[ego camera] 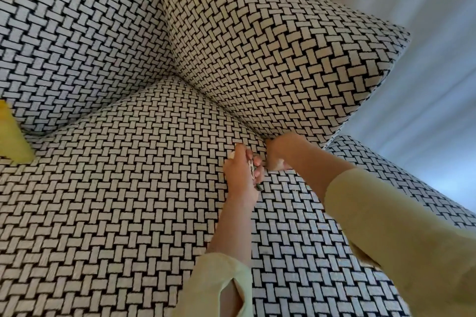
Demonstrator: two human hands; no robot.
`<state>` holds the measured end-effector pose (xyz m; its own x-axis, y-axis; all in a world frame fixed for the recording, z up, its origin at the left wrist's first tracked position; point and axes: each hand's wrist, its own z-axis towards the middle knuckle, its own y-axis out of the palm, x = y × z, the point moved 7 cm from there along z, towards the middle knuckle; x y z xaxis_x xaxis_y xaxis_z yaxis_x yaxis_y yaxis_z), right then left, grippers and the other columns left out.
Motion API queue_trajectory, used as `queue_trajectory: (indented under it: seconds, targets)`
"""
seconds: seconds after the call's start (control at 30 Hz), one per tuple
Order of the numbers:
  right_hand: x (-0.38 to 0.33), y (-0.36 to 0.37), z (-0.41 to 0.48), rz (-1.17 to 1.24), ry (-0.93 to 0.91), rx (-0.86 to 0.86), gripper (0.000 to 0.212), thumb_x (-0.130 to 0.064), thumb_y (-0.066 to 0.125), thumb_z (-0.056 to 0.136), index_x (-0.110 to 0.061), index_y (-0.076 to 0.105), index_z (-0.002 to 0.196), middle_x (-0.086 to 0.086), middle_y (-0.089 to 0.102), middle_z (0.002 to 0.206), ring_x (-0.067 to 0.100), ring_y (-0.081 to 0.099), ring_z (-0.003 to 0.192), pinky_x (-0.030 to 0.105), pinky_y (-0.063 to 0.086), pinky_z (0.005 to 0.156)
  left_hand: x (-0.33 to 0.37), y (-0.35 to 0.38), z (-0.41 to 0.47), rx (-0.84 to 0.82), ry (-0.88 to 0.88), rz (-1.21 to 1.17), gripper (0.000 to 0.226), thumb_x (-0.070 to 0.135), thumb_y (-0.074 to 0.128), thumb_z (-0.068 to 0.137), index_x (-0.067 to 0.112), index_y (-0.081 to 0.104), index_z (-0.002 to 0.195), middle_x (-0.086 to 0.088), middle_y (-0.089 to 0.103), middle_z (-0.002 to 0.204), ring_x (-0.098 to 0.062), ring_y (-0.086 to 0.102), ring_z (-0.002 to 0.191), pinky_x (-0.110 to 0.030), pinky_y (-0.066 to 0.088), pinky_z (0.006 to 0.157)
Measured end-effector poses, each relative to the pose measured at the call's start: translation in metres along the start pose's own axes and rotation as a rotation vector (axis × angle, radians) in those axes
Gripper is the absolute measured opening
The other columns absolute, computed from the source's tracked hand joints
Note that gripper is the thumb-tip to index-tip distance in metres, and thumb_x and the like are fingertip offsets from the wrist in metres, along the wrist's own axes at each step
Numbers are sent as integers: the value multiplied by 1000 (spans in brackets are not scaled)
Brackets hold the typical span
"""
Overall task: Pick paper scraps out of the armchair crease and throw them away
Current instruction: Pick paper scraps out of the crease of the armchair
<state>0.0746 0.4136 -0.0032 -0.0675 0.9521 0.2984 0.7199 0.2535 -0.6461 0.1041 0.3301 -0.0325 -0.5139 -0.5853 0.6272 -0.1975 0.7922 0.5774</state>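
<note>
The armchair (128, 201) is covered in black-and-white basket-weave fabric. My left hand (242, 175) rests on the seat cushion next to the right armrest and is closed around a small bunch of paper scraps (253, 170), which show between its fingers. My right hand (280, 153) is just to the right of it, with its fingertips pressed down into the crease (231, 121) between the seat and the right armrest (270, 59). Whether those fingers pinch anything is hidden. Both arms wear pale yellow sleeves.
A yellow object (11, 134) lies on the seat at the far left edge. The backrest (77, 46) rises at upper left. A pale curtain or wall (425, 85) lies beyond the armrest on the right.
</note>
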Motion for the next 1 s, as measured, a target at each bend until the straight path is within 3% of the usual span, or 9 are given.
queue_trajectory:
  seconds: [0.07,0.13,0.2,0.27,0.37,0.57,0.73,0.9,1.0]
  targets:
    - [-3,-3,-4,-111,-16,-20,25,-14,47,91,-6,50,114,5,46,85,18,48,88,26,40,77,1,0,0,1,-1,7,35,12,39,91,14,38,57,3,45,41,-6,26,29,-11,17,32]
    - [-6,-3,-6,-208,-44,3,35,-19,46,93,-6,45,125,4,49,90,19,49,90,25,39,76,0,0,0,-2,-2,12,34,11,38,90,14,37,56,4,44,41,-6,25,29,-10,17,32]
    - [-7,-2,-5,-330,-70,71,45,-23,48,93,-7,40,134,4,54,111,20,53,102,26,41,80,0,1,1,-4,2,14,34,10,38,89,14,37,55,4,44,41,-6,25,29,-10,17,33]
    - [-1,8,-2,-389,-82,73,57,-20,55,91,-6,30,140,6,50,127,22,52,114,28,43,88,-2,-1,1,-8,-6,30,33,11,38,89,14,38,56,4,44,41,-6,26,30,-11,17,33]
    - [5,14,-2,-386,-128,52,76,-10,62,86,-2,15,145,10,47,131,25,51,116,30,45,91,-2,-1,4,-18,15,34,32,10,38,88,13,38,56,4,43,41,-6,27,30,-12,16,34]
    - [7,10,-11,-318,-160,126,64,-6,60,87,0,23,140,10,52,124,25,54,111,28,46,88,-4,-2,9,23,34,55,31,10,41,86,13,39,55,4,46,40,-7,28,30,-13,17,35]
    - [7,11,-14,-341,-182,254,53,-6,56,88,1,31,134,10,55,119,23,58,104,24,44,76,-6,-1,10,26,36,60,30,9,41,86,13,41,56,3,46,41,-6,28,30,-12,18,35]
    - [9,10,-11,-239,-148,296,50,-5,51,91,1,29,136,13,52,123,27,56,109,28,45,82,-5,0,10,17,40,50,30,9,39,85,13,39,56,5,44,40,-6,27,29,-12,17,34]
    - [7,12,-3,-333,-130,332,47,-7,48,93,1,29,136,15,51,125,29,55,111,31,46,85,-5,0,9,21,46,56,29,9,40,85,13,39,56,4,44,40,-6,28,29,-12,18,34]
